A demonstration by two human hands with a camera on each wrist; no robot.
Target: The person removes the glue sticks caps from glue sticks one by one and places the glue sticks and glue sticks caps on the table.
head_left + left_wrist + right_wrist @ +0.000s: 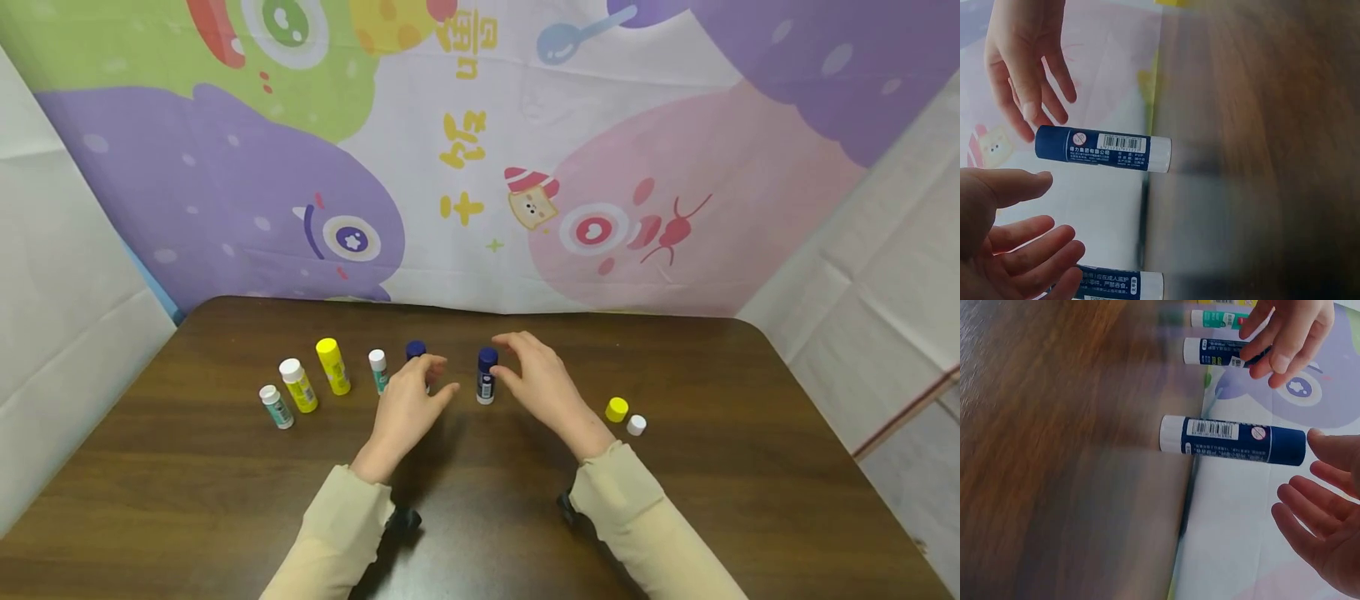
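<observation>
A navy glue stick (486, 379) with a white base stands upright on the table between the two hands. My right hand (543, 385) is just to its right, thumb and fingers spread around the height of its navy cap, gripping nothing. In the right wrist view the thumb tip (1316, 439) is right at the cap's end. To the left, my left hand (408, 400) has its fingers apart and holds nothing. Behind that hand stands a second navy glue stick (416, 348), partly hidden by the fingers. A teal glue stick (378, 371) with a white cap is beside it.
Farther left stand a yellow glue stick (334, 368), a yellow one with a white cap (299, 386) and a small teal one (277, 408). A yellow cap (617, 409) and a white cap (637, 425) lie right of the right hand. A printed cloth (480, 275) hangs behind the table.
</observation>
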